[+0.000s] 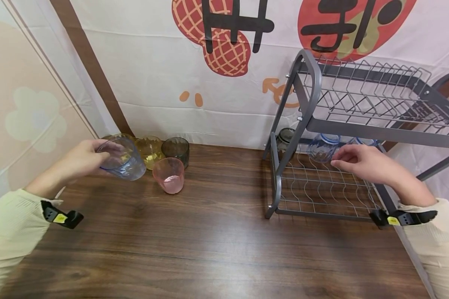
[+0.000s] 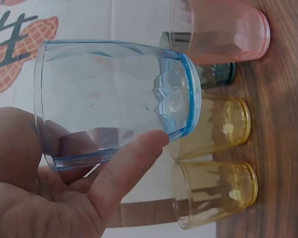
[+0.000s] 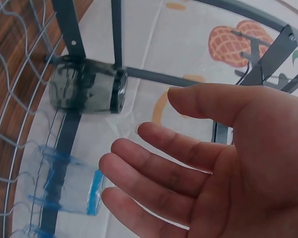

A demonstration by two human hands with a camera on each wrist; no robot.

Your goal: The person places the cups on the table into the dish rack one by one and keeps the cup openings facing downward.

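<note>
Above wood-grain table (image 1: 217, 249), my L hand (image 1: 78, 160) is gripping a faceted clear-blue cup (image 1: 124, 158); R hand (image 1: 359, 162), fingers loosely apart, is hovering by wire rack (image 1: 314, 191).

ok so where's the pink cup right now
In the head view the pink cup stands upright on the wooden table, left of the dish rack, just in front of the dark grey cup and beside the blue cup held by the left hand.

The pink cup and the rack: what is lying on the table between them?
Nothing. In the head view, only bare wooden table lies between the pink cup and the rack. The left hand holds a blue cup farther left.
</note>
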